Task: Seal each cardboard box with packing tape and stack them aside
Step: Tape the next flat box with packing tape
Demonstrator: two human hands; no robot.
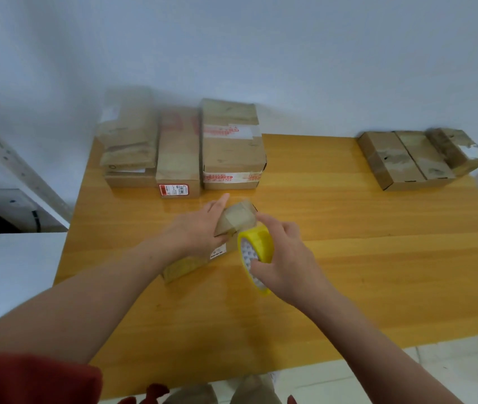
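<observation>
Plainly the small cardboard box rests on the wooden table, pinned under the left hand, whose fingers seem flat, though blur hides the thumb. Just right of the box, the right hand clasps the yellow tape roll. If the pressing slackens, pulling tape could skew the box and wrinkle the strip.

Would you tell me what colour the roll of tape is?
Yellow; the tape roll shows in the head view.
</observation>
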